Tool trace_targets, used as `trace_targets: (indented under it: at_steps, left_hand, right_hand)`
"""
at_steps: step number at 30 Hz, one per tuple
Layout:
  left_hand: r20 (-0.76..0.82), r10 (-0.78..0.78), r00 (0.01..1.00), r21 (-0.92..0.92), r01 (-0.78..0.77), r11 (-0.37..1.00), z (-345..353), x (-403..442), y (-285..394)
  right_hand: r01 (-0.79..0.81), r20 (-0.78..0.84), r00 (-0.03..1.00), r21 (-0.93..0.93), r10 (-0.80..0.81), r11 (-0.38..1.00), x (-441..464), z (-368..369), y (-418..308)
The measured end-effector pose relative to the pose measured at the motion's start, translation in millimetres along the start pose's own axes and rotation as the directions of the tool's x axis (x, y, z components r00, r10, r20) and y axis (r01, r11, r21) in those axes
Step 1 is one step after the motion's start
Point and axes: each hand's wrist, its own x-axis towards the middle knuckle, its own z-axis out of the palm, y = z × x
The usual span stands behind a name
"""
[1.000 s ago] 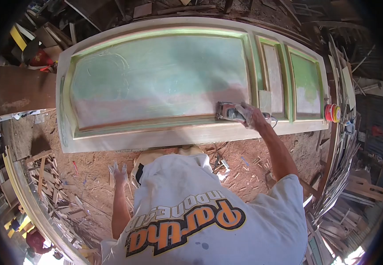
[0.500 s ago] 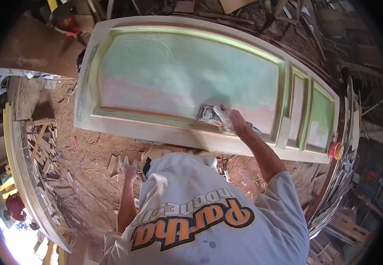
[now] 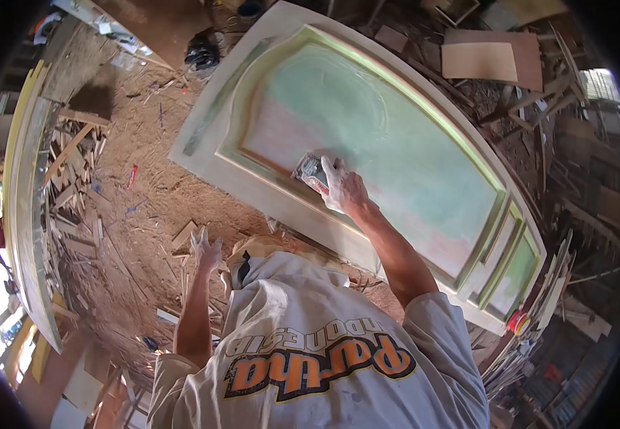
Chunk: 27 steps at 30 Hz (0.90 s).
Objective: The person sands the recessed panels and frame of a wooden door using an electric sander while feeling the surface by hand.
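Observation:
My right hand [image 3: 342,187], pale with dust, is closed around a small power sander [image 3: 311,170]. The sander lies against the big recessed panel of a wooden door [image 3: 299,213], close to its near left edge. Patchy green and pinkish filler covers that panel [image 3: 396,154]. Away from the door, my left hand [image 3: 205,248] hangs over the dirt floor with its dusty fingers apart and nothing in them. The sander's underside is hidden against the panel.
A red and yellow tin [image 3: 517,322] stands by the door's right end. Scrap wood [image 3: 74,161] is heaped at left beside a long pale board [image 3: 27,200]. A black bag [image 3: 203,51] lies beyond the door's left end. Flat boards [image 3: 485,61] lie behind the door.
My right hand has slid the sander left along the panel, toward its left end. The view has turned, so the door appears more slanted. My left hand stays open and low.

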Motion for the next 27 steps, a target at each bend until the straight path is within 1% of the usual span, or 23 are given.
trace_targets:
  at_steps: [1,3,4,7,10,11,12,13,14,15,16,17,18,21,22,23,25,26,27]
  left_hand:
    - [-0.015,0.015,1.000,0.016,-0.014,1.000,-5,8,-8]
    - [-0.034,0.005,0.999,-0.012,-0.006,1.000,-15,18,-25]
    - [-0.047,-0.001,0.999,-0.008,0.000,1.000,-19,23,-32]
    - [-0.065,-0.042,0.997,-0.043,0.040,0.998,-32,23,-42]
    - [-0.062,-0.084,0.995,-0.143,0.074,0.987,-52,16,-43]
    - [-0.031,-0.108,0.994,-0.158,0.101,0.982,-60,9,-41]
    - [0.004,-0.132,0.991,-0.170,0.130,0.977,-65,3,-40]
    - [0.007,-0.141,0.990,-0.177,0.140,0.974,-51,6,-57]
    - [-0.043,-0.109,0.993,-0.166,0.101,0.981,-36,7,-74]
    - [-0.066,-0.095,0.993,-0.163,0.083,0.983,-30,4,-86]
    - [-0.089,-0.080,0.993,-0.160,0.065,0.985,-27,1,-94]
    - [-0.075,-0.093,0.993,-0.163,0.080,0.983,-25,-3,-101]
    - [-0.063,-0.104,0.993,-0.167,0.093,0.982,-24,-7,-107]
    - [-0.050,-0.105,0.993,-0.194,0.093,0.977,-16,-17,-129]
    - [-0.052,-0.107,0.993,-0.208,0.094,0.974,-15,-20,-133]
    - [-0.052,-0.107,0.993,-0.214,0.094,0.972,-12,-23,-134]
    - [0.004,-0.187,0.982,-0.183,0.184,0.966,-11,-30,-129]
    - [0.005,-0.184,0.983,-0.187,0.181,0.966,-10,-28,-128]
    - [0.032,-0.193,0.981,-0.170,0.196,0.966,-5,-25,-128]
  right_hand:
    - [0.013,0.007,1.000,-0.007,-0.013,1.000,16,-1,-15]
    - [0.039,-0.040,0.998,0.028,-0.038,0.999,46,-2,-44]
    - [0.073,-0.084,0.994,0.015,-0.072,0.997,60,0,-57]
    - [0.117,-0.037,0.992,0.007,-0.117,0.993,92,-5,-93]
    - [0.142,-0.019,0.990,-0.006,-0.142,0.990,119,-5,-126]
    - [0.145,-0.010,0.989,0.004,-0.145,0.989,128,-5,-135]
    - [0.153,-0.001,0.988,-0.001,-0.153,0.988,135,-3,-141]
    - [0.137,-0.058,0.989,-0.007,-0.137,0.991,145,-1,-145]
    - [0.117,-0.112,0.987,-0.012,-0.118,0.993,153,1,-149]
    - [0.121,-0.101,0.987,-0.018,-0.122,0.993,163,3,-147]
    - [0.115,-0.158,0.980,-0.029,-0.119,0.993,177,3,-142]
    - [0.109,-0.215,0.970,-0.039,-0.114,0.993,189,3,-137]
    - [0.047,-0.190,0.980,-0.041,-0.054,0.998,197,-7,-139]
    - [0.075,-0.225,0.971,-0.018,-0.077,0.997,209,-14,-126]
    - [0.041,-0.194,0.980,-0.025,-0.045,0.999,207,-13,-127]
    - [0.044,-0.195,0.980,-0.030,-0.049,0.999,201,-10,-128]
    - [0.152,-0.159,0.975,-0.043,-0.157,0.987,178,-3,-135]
    - [0.172,-0.118,0.977,-0.034,-0.175,0.984,166,-1,-140]
    - [0.121,0.022,0.992,-0.004,-0.121,0.993,150,-11,-153]
